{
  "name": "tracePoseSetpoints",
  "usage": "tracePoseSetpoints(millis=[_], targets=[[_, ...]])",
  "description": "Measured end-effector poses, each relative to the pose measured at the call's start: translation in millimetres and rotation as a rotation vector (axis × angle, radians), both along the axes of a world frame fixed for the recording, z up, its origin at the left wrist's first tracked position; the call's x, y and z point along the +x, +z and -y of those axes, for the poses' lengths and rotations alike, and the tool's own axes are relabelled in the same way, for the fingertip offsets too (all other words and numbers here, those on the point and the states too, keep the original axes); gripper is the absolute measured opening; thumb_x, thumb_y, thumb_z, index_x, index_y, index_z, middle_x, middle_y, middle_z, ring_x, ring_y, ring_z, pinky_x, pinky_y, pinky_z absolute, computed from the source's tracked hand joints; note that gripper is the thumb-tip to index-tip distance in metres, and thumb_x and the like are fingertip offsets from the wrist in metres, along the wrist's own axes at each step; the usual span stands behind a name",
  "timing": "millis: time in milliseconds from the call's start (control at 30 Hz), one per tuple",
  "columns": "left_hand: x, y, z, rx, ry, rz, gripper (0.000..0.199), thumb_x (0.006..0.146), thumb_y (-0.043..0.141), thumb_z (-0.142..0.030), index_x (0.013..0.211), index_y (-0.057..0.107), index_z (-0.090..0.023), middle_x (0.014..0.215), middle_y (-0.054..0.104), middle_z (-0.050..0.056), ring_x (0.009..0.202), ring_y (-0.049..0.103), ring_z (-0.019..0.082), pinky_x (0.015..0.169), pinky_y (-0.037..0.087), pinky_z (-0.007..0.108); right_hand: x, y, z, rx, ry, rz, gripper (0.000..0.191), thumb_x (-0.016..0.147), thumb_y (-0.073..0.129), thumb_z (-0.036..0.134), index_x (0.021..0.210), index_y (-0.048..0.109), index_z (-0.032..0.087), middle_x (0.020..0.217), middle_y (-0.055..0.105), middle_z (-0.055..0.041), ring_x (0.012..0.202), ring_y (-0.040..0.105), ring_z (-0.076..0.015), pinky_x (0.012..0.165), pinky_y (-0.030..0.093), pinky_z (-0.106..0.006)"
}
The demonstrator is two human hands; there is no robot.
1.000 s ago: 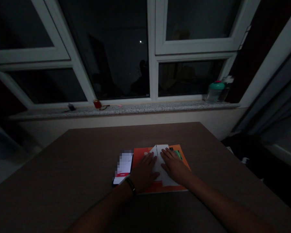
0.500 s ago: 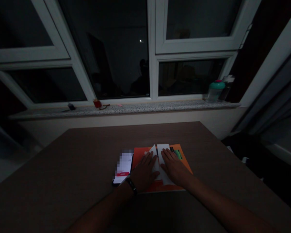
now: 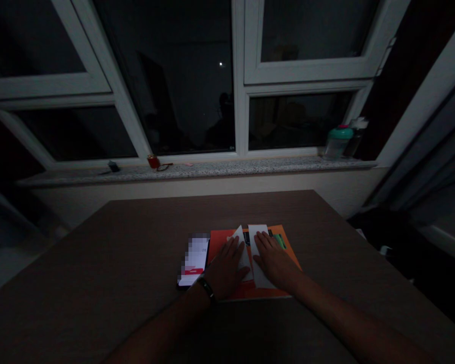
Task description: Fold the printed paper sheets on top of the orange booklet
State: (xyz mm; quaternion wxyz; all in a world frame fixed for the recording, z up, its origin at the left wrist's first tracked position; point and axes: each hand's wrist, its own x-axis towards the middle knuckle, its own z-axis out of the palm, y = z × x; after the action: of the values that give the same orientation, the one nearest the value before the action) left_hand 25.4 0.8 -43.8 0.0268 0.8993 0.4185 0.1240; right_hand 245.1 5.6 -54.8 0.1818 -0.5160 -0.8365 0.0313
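Person seated or standing at a brown wood-grain table (image 3: 109, 263), both hands down in the middle of it. Left hand (image 3: 225, 268) lay flat and open, palm down, not clenched, its fingertips on the left flap of a white paper sheet (image 3: 243, 258). Right hand (image 3: 275, 263) was equally flat and released, resting on the sheet's right flap (image 3: 259, 263). Neither hand visibly pinched or grasped an edge. The sheet sat on an orange booklet (image 3: 219, 247), near the far end of the arms' reach, its two flaps parted with a narrow gap between them, showing the booklet and some dark and green printing. Paper was not fully closed or flattened at this point; any crease was too dim to judge. A smartphone (image 3: 194, 260) with a blurred screen lay just beside the booklet, touching distance from the left wrist and its black wristband (image 3: 207, 290). Beyond, on the stone windowsill (image 3: 231, 169), stood a teal-lidded bottle (image 3: 337, 143) and a small red cup (image 3: 153, 162).
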Motion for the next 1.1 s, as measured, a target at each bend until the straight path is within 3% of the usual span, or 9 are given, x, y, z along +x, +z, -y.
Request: tracePoseSetpoints(millis=[200,333,433,500,633,867,1100], targets=[[-4.6,6.0,-0.2,-0.017,0.045,-0.019,0.065,0.098,0.041,-0.051,0.150,0.025,-0.015,0.158,0.020,0.017,0.145,0.018,0.031,0.115,0.026,0.051,10.6,4.2,-0.5,-0.015,-0.003,-0.009,0.056,0.096,0.041,0.034,0.147,0.036,0.009,0.153,0.034,-0.0184,0.144,0.025,-0.0314,0.115,0.027,-0.052],[-6.5,9.0,0.4,-0.031,0.049,-0.024,0.063,0.098,0.043,-0.049,0.149,0.026,-0.015,0.158,0.020,0.016,0.145,0.018,0.031,0.115,0.026,0.050,20.9,18.0,-1.2,-0.045,0.048,-0.004,0.056,0.093,0.046,0.030,0.144,0.040,0.007,0.150,0.038,-0.0189,0.142,0.029,-0.0297,0.115,0.030,-0.046],[-5.9,11.5,2.4,-0.033,0.050,-0.003,0.062,0.098,0.044,-0.046,0.148,0.028,-0.016,0.157,0.023,0.016,0.145,0.021,0.031,0.114,0.028,0.051,24.5,29.2,-1.4,-0.042,0.088,-0.034,0.051,0.091,0.049,0.028,0.139,0.048,0.011,0.147,0.042,-0.0157,0.137,0.036,-0.0273,0.112,0.034,-0.042],[-4.7,14.4,4.0,-0.040,0.049,0.006,0.060,0.097,0.046,-0.046,0.147,0.031,-0.015,0.155,0.028,0.016,0.143,0.025,0.031,0.114,0.030,0.050,24.1,33.6,-1.7,-0.007,0.040,-0.072,0.046,0.092,0.048,0.030,0.136,0.050,0.013,0.141,0.048,-0.0152,0.132,0.042,-0.0271,0.109,0.037,-0.042],[-1.0,21.2,5.5,-0.045,0.045,0.015,0.057,0.095,0.050,-0.044,0.143,0.038,-0.016,0.150,0.038,0.016,0.140,0.031,0.032,0.112,0.031,0.051,21.5,33.8,-3.0,0.036,-0.075,-0.036,0.038,0.092,0.048,0.024,0.127,0.056,0.011,0.124,0.057,-0.0165,0.117,0.050,-0.0298,0.102,0.041,-0.044],[3.2,27.1,5.6,-0.052,-0.007,0.014,0.056,0.094,0.053,-0.045,0.141,0.040,-0.017,0.150,0.038,0.015,0.138,0.035,0.030,0.113,0.030,0.049,18.1,28.8,-8.3,-0.020,-0.017,-0.072,0.042,0.090,0.037,0.001,0.123,0.061,0.014,0.115,0.060,-0.0134,0.110,0.052,-0.0229,0.098,0.041,-0.034],[3.3,22.8,4.9,-0.041,-0.038,0.038,0.057,0.092,0.057,-0.043,0.140,0.040,-0.018,0.149,0.039,0.015,0.137,0.037,0.030,0.113,0.031,0.049,4.6,36.6,3.7,-0.023,0.042,-0.093,0.034,0.091,0.050,0.014,0.123,0.057,0.017,0.116,0.059,-0.0110,0.110,0.050,-0.0236,0.098,0.040,-0.035]])
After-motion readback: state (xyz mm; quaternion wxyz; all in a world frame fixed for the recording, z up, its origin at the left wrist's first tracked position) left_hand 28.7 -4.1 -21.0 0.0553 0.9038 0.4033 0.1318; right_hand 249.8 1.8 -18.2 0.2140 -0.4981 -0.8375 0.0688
